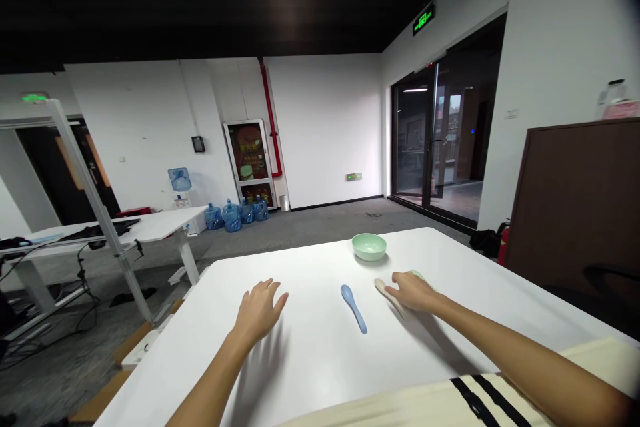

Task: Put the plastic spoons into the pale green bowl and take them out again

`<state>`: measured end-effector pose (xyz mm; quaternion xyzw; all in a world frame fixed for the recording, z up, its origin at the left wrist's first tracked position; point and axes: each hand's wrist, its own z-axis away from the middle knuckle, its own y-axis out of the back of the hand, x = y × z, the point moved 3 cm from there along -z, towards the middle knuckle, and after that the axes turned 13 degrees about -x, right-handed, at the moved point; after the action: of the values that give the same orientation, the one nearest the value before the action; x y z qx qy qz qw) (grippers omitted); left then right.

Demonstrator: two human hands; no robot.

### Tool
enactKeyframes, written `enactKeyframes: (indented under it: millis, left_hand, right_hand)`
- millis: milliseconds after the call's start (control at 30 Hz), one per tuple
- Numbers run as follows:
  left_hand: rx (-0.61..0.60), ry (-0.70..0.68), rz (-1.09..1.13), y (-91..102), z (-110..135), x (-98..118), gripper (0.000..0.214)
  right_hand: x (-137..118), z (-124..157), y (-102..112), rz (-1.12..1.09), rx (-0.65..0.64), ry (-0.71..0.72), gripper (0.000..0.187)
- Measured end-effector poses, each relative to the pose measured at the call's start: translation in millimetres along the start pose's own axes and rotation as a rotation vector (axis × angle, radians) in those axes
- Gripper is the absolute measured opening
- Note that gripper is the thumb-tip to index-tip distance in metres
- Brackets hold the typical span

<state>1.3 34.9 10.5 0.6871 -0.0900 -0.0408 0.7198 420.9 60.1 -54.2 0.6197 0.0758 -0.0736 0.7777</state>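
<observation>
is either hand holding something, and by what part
The left hand holds nothing. The right hand lies over a pale spoon, but whether it grips it, and by which part, cannot be told.

The view comes from a camera on the person's head, above and behind the left hand (pixel 259 312) and right hand (pixel 413 292), facing forward and down across the table (pixel 300 373). It sits close to the fingers (pixel 265 288), which lie low in the frame, with the forearms (pixel 520 353) entering from the bottom edge. The spoon (pixel 354 307) lies between the fingers, the bowl (pixel 369 246) just beyond them, and the far wall (pixel 325 127) well past them.
</observation>
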Motion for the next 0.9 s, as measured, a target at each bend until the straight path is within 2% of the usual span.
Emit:
enactKeyframes:
  millis: [233, 433, 600, 900]
  left_hand:
    - [-0.003, -0.006, 0.015, 0.6, 2.9, 2.8, 0.055]
    - [0.001, -0.021, 0.021, 0.5, 4.5, 2.9, 0.056]
    - [0.003, -0.012, 0.023, 0.5, 5.5, 2.9, 0.054]
    - [-0.011, -0.004, 0.013, 2.3, 6.6, 3.9, 0.055]
  right_hand:
    - [-19.3, 3.5, -14.2, 0.088, -0.113, -0.085, 0.033]
    - [-12.1, -3.8, -19.9, 0.094, -0.101, -0.099, 0.028]
    - [-5.2, -9.8, -24.8, 0.036, -0.101, -0.056, 0.023]
    - [-1.3, -14.7, -28.9, -0.005, -0.093, -0.043, 0.022]
